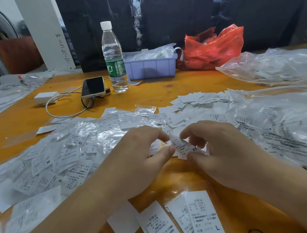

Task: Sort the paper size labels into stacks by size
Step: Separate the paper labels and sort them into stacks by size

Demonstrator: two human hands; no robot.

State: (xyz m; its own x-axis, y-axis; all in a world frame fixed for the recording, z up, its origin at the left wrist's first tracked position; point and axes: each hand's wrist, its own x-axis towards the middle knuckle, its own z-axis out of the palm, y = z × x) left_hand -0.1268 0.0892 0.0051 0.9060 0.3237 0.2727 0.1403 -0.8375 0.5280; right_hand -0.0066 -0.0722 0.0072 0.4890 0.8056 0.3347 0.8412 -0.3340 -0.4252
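Paper size label marked XS, pinched between both hands above the orange counter: left hand nipping its upper edge with thumb and forefinger, right hand gripping its lower end the same way. Apparently mid-step, reading or straightening one label before placing it. Beyond and left of the hands, a loose unsorted heap of labels, many in clear sleeves. Nearer than the hands, two started stacks: XS stack and L stack. Next move, likely: carry the held label back to the XS stack, squared on top.
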